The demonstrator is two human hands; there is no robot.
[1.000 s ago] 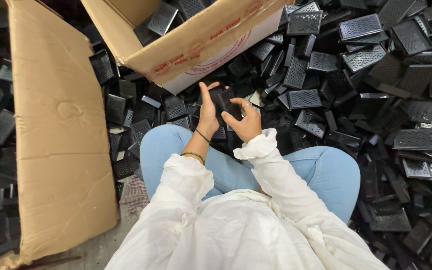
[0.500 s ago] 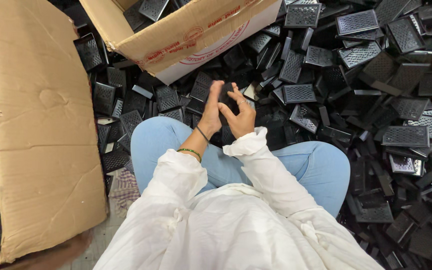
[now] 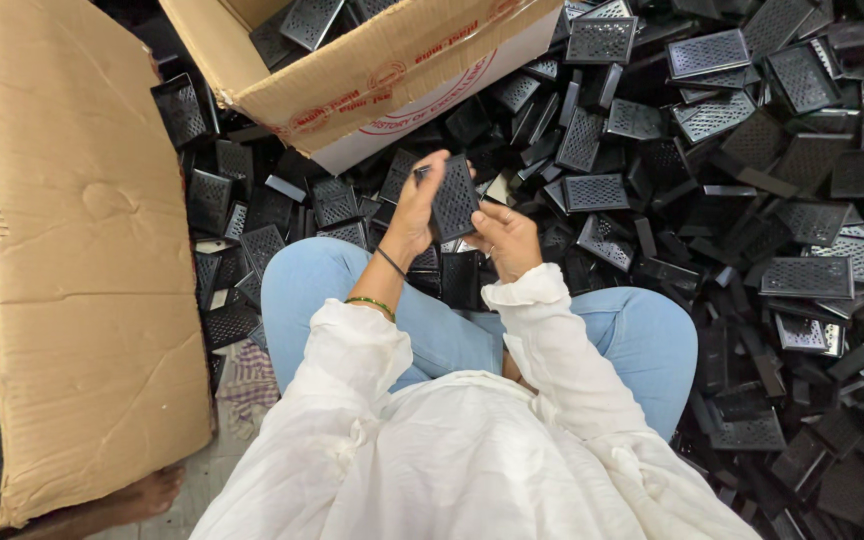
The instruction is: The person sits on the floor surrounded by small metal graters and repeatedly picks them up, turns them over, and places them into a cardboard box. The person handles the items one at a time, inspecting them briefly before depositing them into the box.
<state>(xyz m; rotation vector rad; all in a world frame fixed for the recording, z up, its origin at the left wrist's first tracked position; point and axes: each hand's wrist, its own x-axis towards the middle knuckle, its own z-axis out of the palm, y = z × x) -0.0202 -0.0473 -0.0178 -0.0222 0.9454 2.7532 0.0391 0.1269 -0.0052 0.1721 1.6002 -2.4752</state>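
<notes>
I sit cross-legged in blue jeans and a white top amid a heap of black perforated plastic grilles. My left hand (image 3: 414,212) holds one black grille piece (image 3: 453,196) upright by its left edge, fingers wrapped behind it. My right hand (image 3: 505,238) sits just below and to the right of that piece, fingertips touching its lower edge. Both hands hover over my knees, in front of an open cardboard box (image 3: 382,80).
The open cardboard box ahead has several grilles inside (image 3: 309,20). A large flattened cardboard sheet (image 3: 82,260) lies on my left. Loose black grilles (image 3: 752,200) cover the floor ahead and to the right. A bare foot (image 3: 147,492) shows at lower left.
The grille was pressed between my two palms half a second ago; now my left hand holds it up and turned face-on, with my right hand lowered beneath it.
</notes>
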